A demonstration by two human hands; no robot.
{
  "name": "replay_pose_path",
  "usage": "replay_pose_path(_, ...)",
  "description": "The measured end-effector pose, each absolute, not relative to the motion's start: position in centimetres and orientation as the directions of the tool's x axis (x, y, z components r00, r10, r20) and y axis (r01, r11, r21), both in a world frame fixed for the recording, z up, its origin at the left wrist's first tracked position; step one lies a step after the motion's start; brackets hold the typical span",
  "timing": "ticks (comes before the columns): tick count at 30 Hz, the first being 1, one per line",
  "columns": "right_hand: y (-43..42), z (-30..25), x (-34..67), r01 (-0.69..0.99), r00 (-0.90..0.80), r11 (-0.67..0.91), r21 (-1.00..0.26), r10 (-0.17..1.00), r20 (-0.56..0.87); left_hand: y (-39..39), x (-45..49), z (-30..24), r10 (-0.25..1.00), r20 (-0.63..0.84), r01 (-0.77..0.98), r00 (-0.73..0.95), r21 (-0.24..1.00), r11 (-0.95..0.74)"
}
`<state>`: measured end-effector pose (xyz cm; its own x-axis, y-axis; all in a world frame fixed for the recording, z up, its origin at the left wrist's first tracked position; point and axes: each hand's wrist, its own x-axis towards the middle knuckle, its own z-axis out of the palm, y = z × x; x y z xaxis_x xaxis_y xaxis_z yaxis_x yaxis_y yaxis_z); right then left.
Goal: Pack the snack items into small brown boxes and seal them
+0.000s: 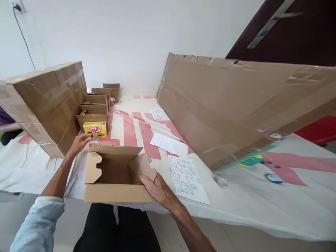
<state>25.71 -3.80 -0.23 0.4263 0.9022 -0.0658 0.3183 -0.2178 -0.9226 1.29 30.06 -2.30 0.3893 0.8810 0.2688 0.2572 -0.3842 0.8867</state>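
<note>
Open carton [115, 175] sat at the near edge of the counter [249, 196], right in front of the person, all four flaps standing up and nothing showing inside. The right hand [157, 189] was clamped on its near right corner, fingers curled over the right flap. The left hand [78, 142] was stretched out beyond the carton's far left corner, loosely open and holding nothing, fingertips at the yellow pack [95, 129]. Whether they touched it could not be told.

Behind that pack ran a row of small cartons [94, 108], and a sticker sheet [187, 178] lay just right of the open carton.

To my eye, good form here meant a firm right hand so the light carton would not skate, a grip across the pack's short sides, and a lift clear over the far flap.
</note>
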Motion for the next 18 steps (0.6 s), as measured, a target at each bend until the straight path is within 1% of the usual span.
replay_pose_path(2, -3.2, -0.3, 25.8, 0.330, 0.394, -0.201, -0.922, 0.917, -0.059, 26.5, -2.0, -1.7, 0.911, 0.279, 0.251, 0.305, 0.899, -0.359)
replay_pose_path(4, -1.9, -0.3, 25.9, 0.363, 0.378, -0.164, -0.917, 0.926, -0.016, 22.6, -5.2, -1.7, 0.934, 0.294, 0.245, 0.204, 0.908, -0.340)
replay_pose_path(7, 2.0, 0.2, 25.8, 0.396, 0.359, -0.111, -0.912, 0.932, 0.043, 17.3, -8.7, -2.5, 0.946, 0.315, 0.210, -0.078, 0.933, -0.294)
replay_pose_path(8, 3.7, 0.5, 25.7, 0.399, 0.354, -0.102, -0.911, 0.934, 0.050, 16.0, -9.2, -2.9, 0.938, 0.321, 0.208, -0.134, 0.934, -0.290)
replay_pose_path(9, 5.5, 0.9, 25.4, 0.398, 0.350, -0.101, -0.912, 0.936, 0.049, 14.9, -9.4, -3.2, 0.934, 0.324, 0.213, -0.153, 0.933, -0.289)
replay_pose_path(11, 9.3, 2.0, 24.7, 0.393, 0.344, -0.092, -0.915, 0.938, 0.054, 13.7, -8.7, -3.6, 0.939, 0.330, 0.242, -0.097, 0.923, -0.300)
replay_pose_path(14, 13.4, 3.3, 23.1, 0.378, 0.338, -0.055, -0.924, 0.938, 0.082, 13.9, -6.3, -3.8, 0.938, 0.332, 0.327, 0.100, 0.879, -0.346)
replay_pose_path(16, 14.2, 3.2, 22.2, 0.399, 0.320, 0.015, -0.917, 0.935, 0.155, 15.2, -4.5, -4.0, 0.927, 0.323, 0.370, 0.189, 0.851, -0.372)
replay_pose_path(18, 13.0, 1.9, 21.9, 0.479, 0.287, 0.124, -0.869, 0.914, 0.288, 17.1, -2.8, -4.5, 0.923, 0.306, 0.389, 0.233, 0.841, -0.377)
